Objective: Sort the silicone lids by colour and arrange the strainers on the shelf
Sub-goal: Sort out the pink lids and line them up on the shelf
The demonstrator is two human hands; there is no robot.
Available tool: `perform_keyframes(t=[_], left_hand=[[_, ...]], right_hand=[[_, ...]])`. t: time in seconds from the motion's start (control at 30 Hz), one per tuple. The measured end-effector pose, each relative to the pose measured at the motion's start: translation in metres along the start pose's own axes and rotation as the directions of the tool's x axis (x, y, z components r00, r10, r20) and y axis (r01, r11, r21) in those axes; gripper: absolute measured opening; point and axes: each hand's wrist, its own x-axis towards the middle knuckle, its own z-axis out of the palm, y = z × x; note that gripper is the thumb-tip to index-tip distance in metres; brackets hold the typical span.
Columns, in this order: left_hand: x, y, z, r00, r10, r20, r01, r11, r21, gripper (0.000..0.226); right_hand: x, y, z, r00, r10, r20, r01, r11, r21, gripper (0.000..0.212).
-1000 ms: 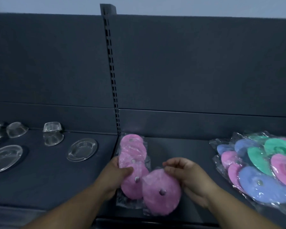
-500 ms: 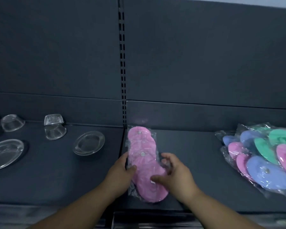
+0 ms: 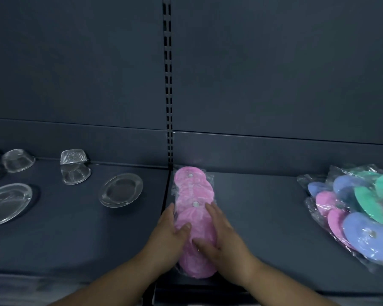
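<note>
One row of pink silicone lids (image 3: 194,195), at least four overlapping in clear wrap, lies on the shelf (image 3: 263,217) just right of the slotted upright (image 3: 168,85). The left hand (image 3: 169,237) and right hand (image 3: 224,237) flank its near half, fingers straight against its edges and thumbs on top, gripping nothing. To the right lies one bagged pile of blue, green and pink lids (image 3: 363,206), too overlapped to count. On the left are two clear oval plates (image 3: 121,189) and several clear bowls (image 3: 74,171), two of them stacked.
</note>
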Motion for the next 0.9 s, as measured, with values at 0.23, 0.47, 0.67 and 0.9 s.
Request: perform_keyframes(t=[0.23, 0.47, 0.67, 0.9], left_hand=[[0.004, -0.011, 0.007, 1.0, -0.016, 0.013, 0.016, 1.0, -0.006, 0.064], [0.029, 0.007, -0.012, 0.999, -0.028, -0.038, 0.025, 0.995, -0.095, 0.059], [0.074, 0.011, -0.015, 0.993, -0.117, 0.008, 0.116, 0.975, -0.191, 0.055], [0.085, -0.001, -0.016, 0.996, -0.076, 0.04, 0.083, 0.965, -0.247, 0.054]], right_hand=[[0.003, 0.003, -0.001, 0.997, 0.04, 0.06, -0.038, 0.999, -0.039, 0.071], [0.04, -0.001, -0.025, 0.982, 0.152, -0.115, -0.147, 0.988, 0.048, 0.055], [0.083, -0.002, -0.028, 0.967, 0.252, -0.044, -0.248, 0.966, 0.075, 0.04], [0.085, -0.004, -0.017, 0.983, 0.184, -0.005, -0.185, 0.983, -0.011, 0.063]])
